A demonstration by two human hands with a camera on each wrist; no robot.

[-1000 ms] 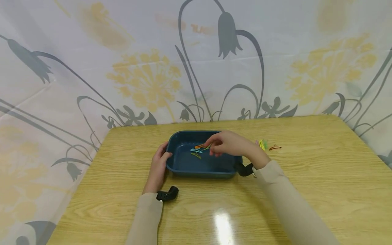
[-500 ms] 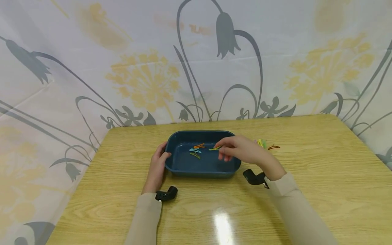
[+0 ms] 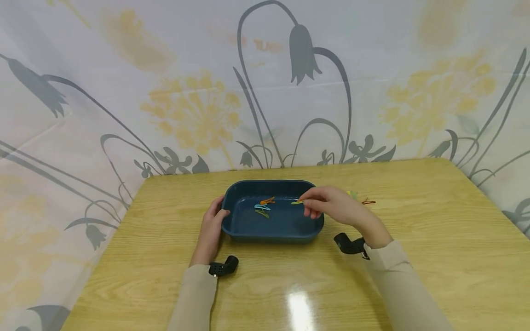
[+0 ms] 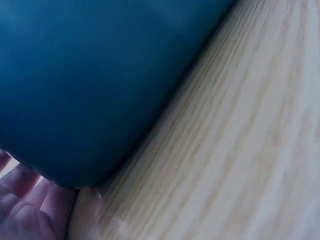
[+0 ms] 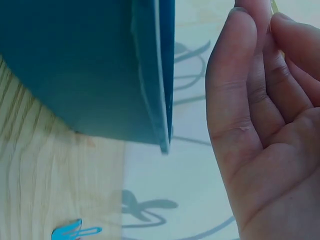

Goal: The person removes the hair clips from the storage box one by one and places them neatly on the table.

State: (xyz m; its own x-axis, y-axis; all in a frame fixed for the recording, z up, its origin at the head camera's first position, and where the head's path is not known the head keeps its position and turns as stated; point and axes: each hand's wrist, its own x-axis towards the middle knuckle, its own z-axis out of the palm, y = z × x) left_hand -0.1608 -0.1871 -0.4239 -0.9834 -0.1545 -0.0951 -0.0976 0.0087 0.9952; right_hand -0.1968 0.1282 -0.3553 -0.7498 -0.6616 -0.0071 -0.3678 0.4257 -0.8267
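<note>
A dark blue rectangular tray point(image 3: 273, 235) stands on the table. My left hand point(image 3: 212, 225) grips its left end, thumb over the rim and fingers along the outer wall. Over the tray's right part, my right hand point(image 3: 331, 204) pinches a yellow hair clip point(image 3: 296, 202) between thumb and fingertips; only a sliver of the clip shows in the right wrist view. On the tray floor left of it lie an orange hair clip point(image 3: 267, 201), a light blue hair clip point(image 3: 262, 207) and an olive-green hair clip point(image 3: 262, 213).
Right of the tray, partly behind my right hand, lie yellow-green clips point(image 3: 352, 194) and a reddish-brown clip point(image 3: 368, 202). A blue clip point(image 5: 75, 231) on the table shows in the right wrist view. A flower-patterned cloth point(image 3: 265, 92) hangs behind the wooden table point(image 3: 256, 294).
My right hand has moved to the right with the yellow clip, away from the other clips in the tray. My left hand keeps its grip on the tray's end.
</note>
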